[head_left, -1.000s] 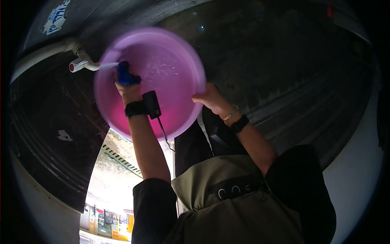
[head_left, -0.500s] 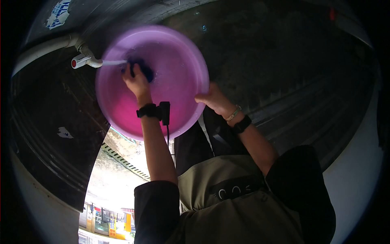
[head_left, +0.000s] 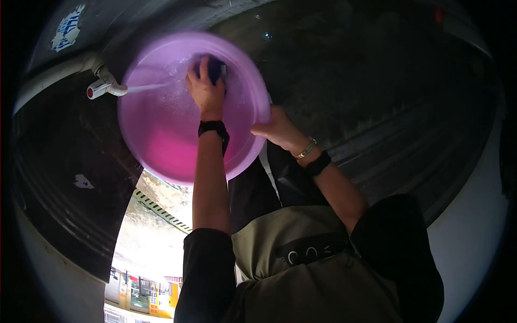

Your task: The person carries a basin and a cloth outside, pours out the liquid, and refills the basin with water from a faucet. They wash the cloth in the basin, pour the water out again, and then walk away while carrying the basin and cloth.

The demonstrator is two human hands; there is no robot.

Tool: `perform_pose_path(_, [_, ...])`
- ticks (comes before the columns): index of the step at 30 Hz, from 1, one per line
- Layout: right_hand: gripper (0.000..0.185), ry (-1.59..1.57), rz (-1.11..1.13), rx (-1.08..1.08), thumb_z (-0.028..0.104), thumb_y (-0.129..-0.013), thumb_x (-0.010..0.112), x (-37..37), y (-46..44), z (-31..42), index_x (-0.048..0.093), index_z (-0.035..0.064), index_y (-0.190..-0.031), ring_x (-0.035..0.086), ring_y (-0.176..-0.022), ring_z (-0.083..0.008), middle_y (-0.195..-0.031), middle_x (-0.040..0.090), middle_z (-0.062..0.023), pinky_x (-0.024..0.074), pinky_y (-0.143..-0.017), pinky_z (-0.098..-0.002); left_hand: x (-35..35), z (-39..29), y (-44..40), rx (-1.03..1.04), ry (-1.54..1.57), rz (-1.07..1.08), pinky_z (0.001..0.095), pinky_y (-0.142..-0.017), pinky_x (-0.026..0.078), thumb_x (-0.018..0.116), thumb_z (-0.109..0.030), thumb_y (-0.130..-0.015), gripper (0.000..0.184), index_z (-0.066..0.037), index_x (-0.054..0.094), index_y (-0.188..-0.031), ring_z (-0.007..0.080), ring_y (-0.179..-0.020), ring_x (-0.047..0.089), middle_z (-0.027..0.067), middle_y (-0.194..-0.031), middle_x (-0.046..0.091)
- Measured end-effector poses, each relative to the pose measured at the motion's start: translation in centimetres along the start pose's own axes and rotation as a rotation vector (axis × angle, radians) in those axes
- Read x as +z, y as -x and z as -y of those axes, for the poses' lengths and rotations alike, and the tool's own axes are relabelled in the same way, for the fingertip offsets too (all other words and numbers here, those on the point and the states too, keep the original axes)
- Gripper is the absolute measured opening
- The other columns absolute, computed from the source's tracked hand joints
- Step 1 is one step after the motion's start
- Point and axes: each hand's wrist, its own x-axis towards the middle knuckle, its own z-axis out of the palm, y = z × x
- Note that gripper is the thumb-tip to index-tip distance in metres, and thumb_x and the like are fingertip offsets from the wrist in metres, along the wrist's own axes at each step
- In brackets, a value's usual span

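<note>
A round pink plastic basin (head_left: 161,156) is held beneath a running tap (head_left: 106,88), and a thin stream of water runs into it. Inside the basin, my left hand (head_left: 207,89) closes over a soft dark blue wad (head_left: 216,69), pressing it near the far inner wall. Whether the wad is a cloth or a sponge cannot be made out, since my fingers cover part of it. My right hand (head_left: 277,129) grips the basin's right rim, thumb on the inner side and fingers hidden behind the edge. Splashed water shows around the left hand.
A pale pipe (head_left: 51,81) feeds the tap from the dark wall on the left. Dark, wet-looking ground (head_left: 366,81) spreads to the right. My apron (head_left: 301,237) is close below the basin. Bright outdoor paving (head_left: 148,231) shows at lower left.
My left hand has moved right and slightly up inside the basin with the dark blue wad, away from the water stream. The basin and right hand have shifted slightly left in view.
</note>
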Motion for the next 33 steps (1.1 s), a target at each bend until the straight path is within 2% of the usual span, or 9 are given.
perform_pose_path(4, [0.028,0.042,0.008,0.021,0.004,-0.066,0.060,-0.4,-0.2,-0.6,0.054,-0.0047,-0.092,0.055,-0.073,-0.0118,-0.080,0.059,-0.0068,0.0441,-0.063,-0.0250,0.3,0.4,-1.3,0.074,0.076,0.088,0.0401,-0.081,0.040,0.054,-0.004,-0.057,0.034,-0.014,0.059,-0.089,0.0340,-0.092,0.048,0.0130,-0.099,0.052])
perform_pose_path(10, [0.027,0.057,0.015,0.020,0.003,-0.064,0.061,-0.8,-0.7,-0.9,0.056,-0.0047,-0.089,0.055,-0.069,-0.0107,-0.078,0.059,-0.0074,0.0457,-0.064,-0.0251,-3.2,1.2,-2.8,-0.419,-0.105,0.254,0.0385,-0.073,0.045,0.056,-0.025,-0.065,0.031,-0.008,0.061,-0.090,0.0322,-0.082,0.057,0.0160,-0.088,0.060])
perform_pose_path(15, [0.025,0.162,-0.024,-0.132,0.007,-0.063,0.061,-0.7,-1.5,-0.2,0.056,-0.0047,-0.084,0.057,-0.068,-0.0148,-0.074,0.060,-0.0093,0.0449,-0.063,-0.0269,-4.9,4.1,-1.7,-0.610,0.305,0.511,0.0387,-0.083,0.039,0.047,-0.050,-0.071,0.051,-0.008,0.060,-0.098,0.0347,-0.093,0.053,0.0239,-0.093,0.056])
perform_pose_path(18, [0.024,0.087,-0.013,-0.090,0.007,-0.063,0.061,-0.6,-1.4,-0.1,0.056,-0.0040,-0.084,0.057,-0.068,-0.0147,-0.074,0.060,-0.0091,0.0448,-0.062,-0.0270,-6.0,1.7,-0.1,-0.303,-0.009,0.682,0.0419,-0.087,0.036,0.052,-0.048,-0.072,0.051,-0.009,0.057,-0.104,0.0350,-0.100,0.048,0.0238,-0.100,0.051])
perform_pose_path(20, [0.025,0.100,-0.005,-0.067,0.007,-0.063,0.061,-0.8,-1.5,-0.4,0.056,-0.0039,-0.085,0.056,-0.068,-0.0146,-0.074,0.060,-0.0090,0.0448,-0.062,-0.0269,-5.9,-0.8,1.4,0.186,-0.064,0.384,0.0369,-0.083,0.038,0.059,-0.034,-0.074,0.047,-0.007,0.049,-0.111,0.0308,-0.092,0.049,0.0221,-0.081,0.055])
perform_pose_path(24, [0.026,0.104,-0.036,-0.052,0.006,-0.063,0.061,-0.7,-1.2,-0.8,0.056,-0.0038,-0.087,0.056,-0.069,-0.0139,-0.076,0.060,-0.0087,0.0446,-0.063,-0.0264,-3.2,-1.0,2.4,0.231,-0.338,0.464,0.0395,-0.078,0.042,0.062,-0.029,-0.071,0.051,-0.007,0.045,-0.113,0.0338,-0.087,0.052,0.0219,-0.079,0.055])
perform_pose_path(26, [0.027,0.103,-0.044,-0.061,0.006,-0.063,0.061,-0.7,-1.1,-0.8,0.056,-0.0040,-0.088,0.056,-0.069,-0.0139,-0.076,0.060,-0.0088,0.0446,-0.063,-0.0265,-1.0,1.1,1.8,-0.064,-0.125,0.727,0.0423,-0.074,0.044,0.056,-0.029,-0.074,0.039,-0.001,0.052,-0.100,0.0381,-0.083,0.054,0.0242,-0.083,0.057])
perform_pose_path(30, [0.028,0.042,-0.032,-0.014,0.006,-0.064,0.061,-0.9,-1.2,-1.3,0.056,-0.0044,-0.090,0.056,-0.070,-0.0134,-0.078,0.060,-0.0083,0.0446,-0.064,-0.0263,-0.3,0.9,0.1,-0.338,-0.228,0.740,0.0449,-0.074,0.044,0.049,-0.029,-0.078,0.033,0.000,0.055,-0.094,0.0393,-0.079,0.056,0.0237,-0.084,0.058])
perform_pose_path(33, [0.027,0.071,-0.036,-0.042,0.006,-0.064,0.061,-1.1,-1.5,-1.6,0.056,-0.0045,-0.088,0.055,-0.070,-0.0128,-0.078,0.060,-0.0074,0.0445,-0.064,-0.0258,-1.1,2.8,-0.8,-0.521,0.063,0.359,0.0443,-0.076,0.042,0.044,-0.030,-0.080,0.036,0.000,0.056,-0.096,0.0380,-0.084,0.055,0.0227,-0.090,0.058])
